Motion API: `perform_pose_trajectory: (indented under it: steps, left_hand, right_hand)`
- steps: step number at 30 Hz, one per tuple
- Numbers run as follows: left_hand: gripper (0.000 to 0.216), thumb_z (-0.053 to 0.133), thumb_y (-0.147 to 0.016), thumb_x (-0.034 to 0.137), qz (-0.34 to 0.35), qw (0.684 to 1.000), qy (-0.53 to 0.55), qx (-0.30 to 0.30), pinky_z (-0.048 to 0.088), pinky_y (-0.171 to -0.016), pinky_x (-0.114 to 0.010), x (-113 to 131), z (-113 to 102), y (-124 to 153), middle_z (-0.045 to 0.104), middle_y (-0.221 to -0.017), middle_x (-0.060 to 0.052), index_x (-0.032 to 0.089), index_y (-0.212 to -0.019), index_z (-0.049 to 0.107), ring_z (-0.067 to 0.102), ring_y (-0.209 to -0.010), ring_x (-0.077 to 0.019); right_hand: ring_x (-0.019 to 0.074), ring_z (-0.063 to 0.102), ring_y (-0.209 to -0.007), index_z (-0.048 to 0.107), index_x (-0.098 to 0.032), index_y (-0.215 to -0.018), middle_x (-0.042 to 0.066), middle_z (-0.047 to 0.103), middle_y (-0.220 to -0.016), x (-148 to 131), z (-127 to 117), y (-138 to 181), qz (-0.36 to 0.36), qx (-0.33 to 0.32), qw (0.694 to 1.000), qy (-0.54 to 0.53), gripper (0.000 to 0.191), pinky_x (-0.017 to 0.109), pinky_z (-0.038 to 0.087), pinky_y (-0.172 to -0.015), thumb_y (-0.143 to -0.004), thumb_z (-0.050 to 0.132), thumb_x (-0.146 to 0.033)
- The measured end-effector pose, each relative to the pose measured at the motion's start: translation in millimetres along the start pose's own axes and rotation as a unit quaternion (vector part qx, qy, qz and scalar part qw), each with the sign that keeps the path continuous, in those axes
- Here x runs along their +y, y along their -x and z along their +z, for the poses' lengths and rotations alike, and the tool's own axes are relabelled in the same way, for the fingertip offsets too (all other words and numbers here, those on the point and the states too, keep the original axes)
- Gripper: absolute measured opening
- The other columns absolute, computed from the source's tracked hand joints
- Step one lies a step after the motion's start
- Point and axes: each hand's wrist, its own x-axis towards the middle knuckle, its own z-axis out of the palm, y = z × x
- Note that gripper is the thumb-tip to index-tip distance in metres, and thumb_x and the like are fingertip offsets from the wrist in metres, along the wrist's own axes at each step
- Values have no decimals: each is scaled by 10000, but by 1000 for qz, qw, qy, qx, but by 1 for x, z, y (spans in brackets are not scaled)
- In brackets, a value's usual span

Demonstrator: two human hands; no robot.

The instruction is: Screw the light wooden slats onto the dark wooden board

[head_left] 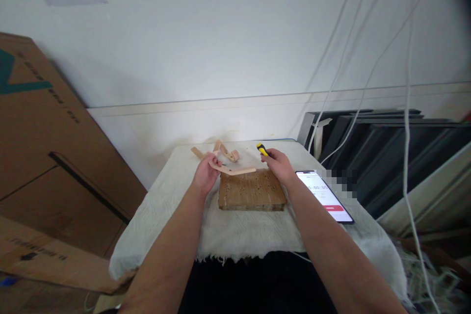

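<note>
My left hand is closed around a light tan strap that looks like leather, with a few small dark marks along it. One end of the strap reaches right, over the far edge of a wooden board dotted with many small holes. Behind the hand, more of the tan strap curls and loops on the cloth. My right hand grips a tool with a yellow and black handle, its handle end pointing up and left. The rest of the tool is hidden by the hand, so its kind does not show.
A white cloth covers the small table. A phone with a lit timer screen lies by my right forearm. A large cardboard box stands left, dark panels lean right, and white cables hang in front of them.
</note>
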Motion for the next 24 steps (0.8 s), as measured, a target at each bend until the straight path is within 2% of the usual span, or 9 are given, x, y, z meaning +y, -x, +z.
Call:
perform_pose_trajectory:
  steps: [3,6,10,15,20,24]
  left_hand:
    - [105,617,-773,229,4,1000,-4,-8,477,-629,-198,-3,-1,-1,548,-638,41,155,-774,543,596,-626,-81]
    - [146,641,-772,251,0,1000,-14,-13,501,-664,-216,-6,-3,-1,580,-670,36,157,-860,573,637,-692,-101]
    - [152,655,-778,280,-3,999,-37,-9,520,-723,-232,-8,-4,-1,623,-716,7,145,-789,587,666,-792,-129]
    - [85,660,-771,214,-6,998,-52,-47,513,-892,-333,-2,-3,3,676,-817,-29,146,-790,614,654,-955,-169]
    - [149,690,-712,120,-2,991,-71,-116,488,-945,-307,7,-3,9,688,-1008,-61,150,-856,663,616,-1064,-187]
    - [156,671,-736,152,-33,985,-90,-145,511,-918,-340,8,-4,12,689,-1035,-91,146,-891,684,620,-1063,-231]
  right_hand:
    - [122,459,-551,615,-157,-702,-13,550,-583,-15,0,7,-3,-74,997,-33,310,251,337,-545,-744,528,-452]
    - [134,493,-594,631,-154,-727,2,586,-629,-23,-1,11,-14,-100,995,-2,373,255,342,-562,-759,530,-512]
    - [169,569,-674,656,-166,-836,27,655,-716,-20,0,10,-11,-63,996,62,389,274,379,-614,-744,572,-534]
    - [182,632,-668,594,-169,-1144,34,688,-701,-17,1,7,40,-36,997,55,500,290,437,-656,-741,616,-464]
    - [212,649,-819,621,-169,-1132,75,712,-854,-13,2,6,23,-28,997,62,488,336,454,-780,-752,598,-474]
    - [224,617,-920,559,-175,-1231,92,683,-1018,-10,2,4,-1,20,1000,10,620,370,430,-865,-721,622,-523]
